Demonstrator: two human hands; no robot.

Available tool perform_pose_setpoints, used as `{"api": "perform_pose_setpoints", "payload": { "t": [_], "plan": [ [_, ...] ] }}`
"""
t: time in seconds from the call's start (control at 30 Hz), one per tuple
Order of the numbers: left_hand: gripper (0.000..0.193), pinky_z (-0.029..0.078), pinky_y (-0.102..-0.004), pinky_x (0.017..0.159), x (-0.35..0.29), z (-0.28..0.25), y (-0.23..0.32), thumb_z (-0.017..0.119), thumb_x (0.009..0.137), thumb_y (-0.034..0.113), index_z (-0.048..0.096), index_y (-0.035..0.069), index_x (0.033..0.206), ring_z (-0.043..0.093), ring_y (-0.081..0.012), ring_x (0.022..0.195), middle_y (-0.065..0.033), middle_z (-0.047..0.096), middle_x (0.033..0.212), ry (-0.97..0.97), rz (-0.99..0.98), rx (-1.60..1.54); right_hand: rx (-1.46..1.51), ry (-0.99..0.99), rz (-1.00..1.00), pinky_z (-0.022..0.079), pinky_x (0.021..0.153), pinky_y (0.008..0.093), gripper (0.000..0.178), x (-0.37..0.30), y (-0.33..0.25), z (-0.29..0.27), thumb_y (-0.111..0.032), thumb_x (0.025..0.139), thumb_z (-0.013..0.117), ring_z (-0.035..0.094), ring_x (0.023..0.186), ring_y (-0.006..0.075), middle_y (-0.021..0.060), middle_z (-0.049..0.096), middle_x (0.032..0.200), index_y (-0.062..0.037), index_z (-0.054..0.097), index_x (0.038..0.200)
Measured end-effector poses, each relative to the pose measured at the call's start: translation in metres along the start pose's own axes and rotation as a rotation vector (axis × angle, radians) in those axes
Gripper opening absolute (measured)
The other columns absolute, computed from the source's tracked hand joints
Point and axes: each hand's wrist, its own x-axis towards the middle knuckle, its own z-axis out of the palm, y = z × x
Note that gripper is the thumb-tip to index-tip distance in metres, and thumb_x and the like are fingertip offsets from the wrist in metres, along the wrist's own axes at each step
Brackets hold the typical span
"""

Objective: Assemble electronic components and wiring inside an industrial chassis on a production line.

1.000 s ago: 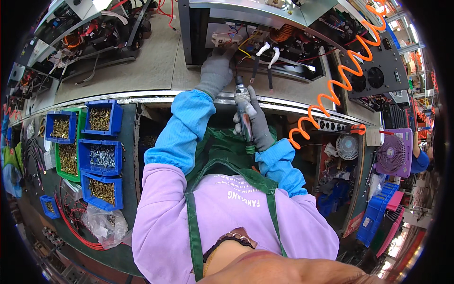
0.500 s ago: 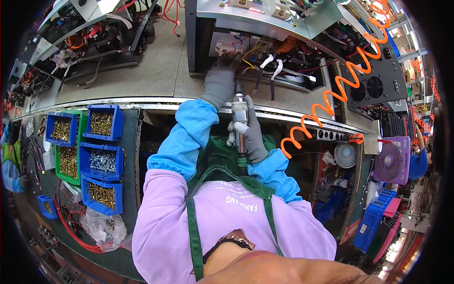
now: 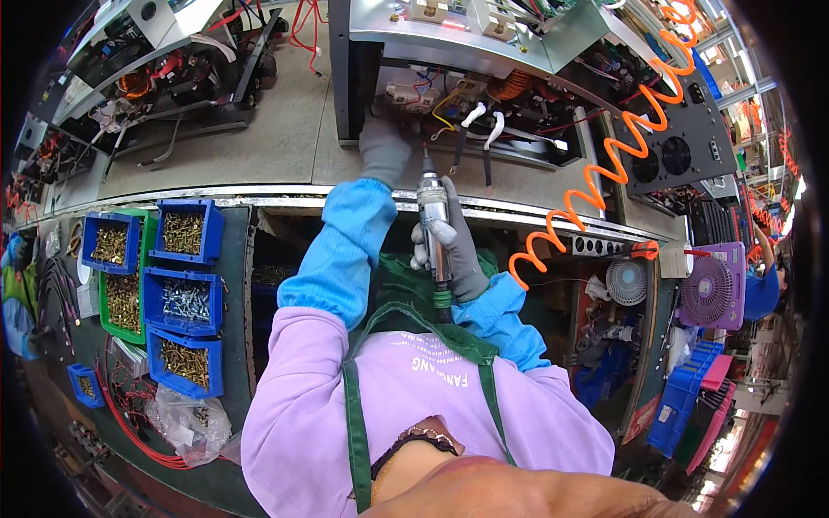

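My right hand (image 3: 467,246), in a grey glove, is wrapped round a silver air screwdriver (image 3: 434,211) with a green ring at its lower end. The driver's thin bit points away from me, just short of the open front of a metal equipment chassis (image 3: 449,53). My left hand (image 3: 385,148), also gloved in grey, reaches into the chassis at its left side. Its fingers are in shadow, so what they hold, if anything, is hidden. Close by the bit, two black cables with white-sleeved ends (image 3: 491,134) and a yellow wire (image 3: 445,116) hang from the chassis.
Blue bins (image 3: 182,301) and a green bin (image 3: 124,332) of screws stand to the left. An orange coiled hose (image 3: 574,205) stretches across the right. Another opened unit (image 3: 164,82) sits at the far left. Fans (image 3: 712,289) stand at the right; a person (image 3: 763,293) is beyond.
My left hand has shifted slightly left, leaving a gap between it and the driver. The driver's tip has swung a little left, and its bit now shows more plainly.
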Motion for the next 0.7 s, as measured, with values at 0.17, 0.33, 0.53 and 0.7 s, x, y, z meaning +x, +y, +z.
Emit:
{"api": "perform_pose_setpoints", "payload": {
  "t": [0.17,0.33,0.53,0.7],
  "plan": [
    [0.075,0.054,-0.0426,0.075,0.009,-0.009,0.009,0.082,0.056,0.044,0.043,0.005,0.108,0.066,-0.0346,0.089,-0.0157,0.066,0.096,-0.190,-0.026,0.005,-0.128,0.003,-0.004,0.054,0.047,0.0350,0.087,0.002,0.004,-0.009,-0.019,0.082,0.062,0.059,0.052,0.0206,0.0142,0.057,0.079,-0.0305,0.008,0.149],
    [0.077,0.054,-0.0428,0.075,0.013,-0.002,0.001,0.082,0.056,0.045,0.042,0.005,0.110,0.066,-0.0350,0.088,-0.0162,0.066,0.095,-0.201,-0.083,0.046,-0.198,0.007,0.006,0.054,0.046,0.0351,0.086,0.001,0.001,-0.007,-0.020,0.082,0.061,0.059,0.052,0.0210,0.0144,0.057,0.079,-0.0296,0.007,0.149],
    [0.075,0.054,-0.0434,0.076,0.016,0.003,-0.006,0.079,0.060,0.044,0.042,0.005,0.112,0.065,-0.0358,0.088,-0.0174,0.065,0.097,-0.199,-0.066,0.080,-0.241,0.043,0.005,0.054,0.047,0.0355,0.087,0.003,-0.001,-0.005,-0.019,0.081,0.062,0.059,0.051,0.0204,0.0137,0.056,0.075,-0.0281,0.008,0.149],
    [0.076,0.054,-0.0435,0.075,0.016,0.003,-0.005,0.079,0.060,0.045,0.042,0.004,0.112,0.065,-0.0363,0.089,-0.0183,0.065,0.098,-0.198,-0.066,0.081,-0.246,0.057,0.009,0.053,0.047,0.0352,0.088,0.001,-0.002,-0.002,-0.019,0.080,0.062,0.059,0.051,0.0202,0.0131,0.056,0.074,-0.0270,0.009,0.149]
  ]
}}
